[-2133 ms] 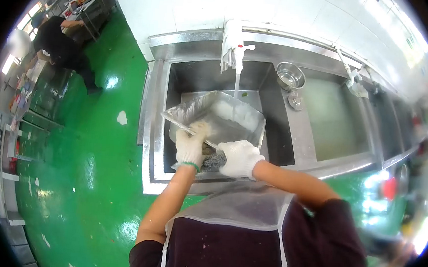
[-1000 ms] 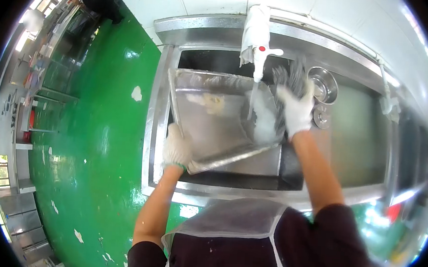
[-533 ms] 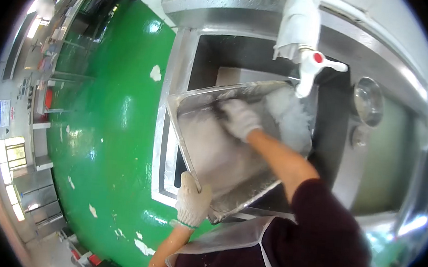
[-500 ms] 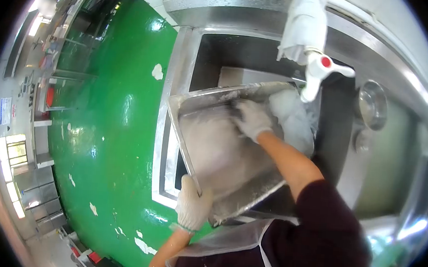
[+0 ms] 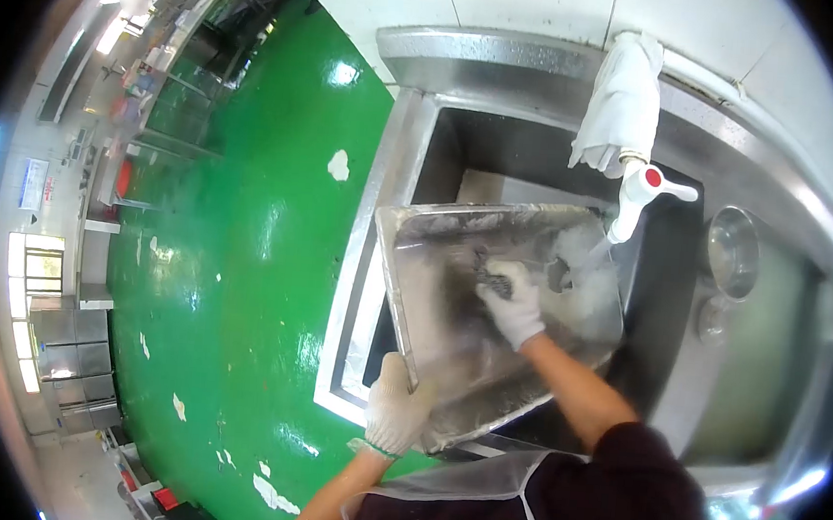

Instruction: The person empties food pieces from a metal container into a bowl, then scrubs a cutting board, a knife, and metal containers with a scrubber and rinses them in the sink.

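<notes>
A large rectangular metal tray lies tilted across the sink. My left hand, in a pale knitted glove, is closed on the tray's near left edge. Inside the tray, my gloved right hand presses a dark scouring pad, likely steel wool, against the bottom. Cloudy water and white foam lie at the tray's right end, under the faucet with a red-dotted handle. My right fingers are partly hidden around the pad.
White cloth wraps the pipe above the faucet. A round metal bowl and a smaller round item stand right of the sink, beside a basin of cloudy water. Green floor with pale worn patches stretches to the left.
My right hand has moved across the tray bottom, toward me, with the pad. The foam has thinned and more metal shows. My left hand keeps its hold; the whole view has shifted.
</notes>
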The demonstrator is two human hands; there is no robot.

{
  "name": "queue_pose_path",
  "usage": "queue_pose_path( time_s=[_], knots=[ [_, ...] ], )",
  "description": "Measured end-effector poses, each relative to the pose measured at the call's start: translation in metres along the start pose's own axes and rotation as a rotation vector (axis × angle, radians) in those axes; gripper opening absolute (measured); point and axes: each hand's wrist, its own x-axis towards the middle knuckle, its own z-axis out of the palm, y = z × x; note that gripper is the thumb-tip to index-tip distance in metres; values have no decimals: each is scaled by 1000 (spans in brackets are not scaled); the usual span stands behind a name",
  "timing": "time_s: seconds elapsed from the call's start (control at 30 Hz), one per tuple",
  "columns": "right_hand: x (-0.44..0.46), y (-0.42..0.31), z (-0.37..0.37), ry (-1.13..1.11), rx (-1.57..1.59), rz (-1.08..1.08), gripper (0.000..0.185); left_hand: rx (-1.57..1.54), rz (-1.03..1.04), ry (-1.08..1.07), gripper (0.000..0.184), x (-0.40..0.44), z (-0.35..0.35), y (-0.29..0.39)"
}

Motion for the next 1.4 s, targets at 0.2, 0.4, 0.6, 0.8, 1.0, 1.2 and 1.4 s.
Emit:
queue_pose_path(
  time_s=[0.2,0.4,0.6,0.8,1.0,1.2,1.4],
  knots=[
    [78,-136,51,-115,-380,-828,36,59,80,6,34,-1,4,-10],
    [107,-34,27,72,-341,-601,40,104,180,22,31,9,2,-16],
    [106,115,-95,67,-676,-110,48,163,91,-2,32,13,-1,-8],
    [126,205,-148,-33,-1020,144,44,109,125,25,32,10,3,-12],
    [145,208,-144,152,-1017,417,33,156,94,32,31,6,3,-18],
    [104,29,-75,-220,-925,46,56,81,113,59,27,3,2,-10],
    [89,177,-150,-231,-1195,445,55,82,102,150,25,10,-9,-14]
  ],
)
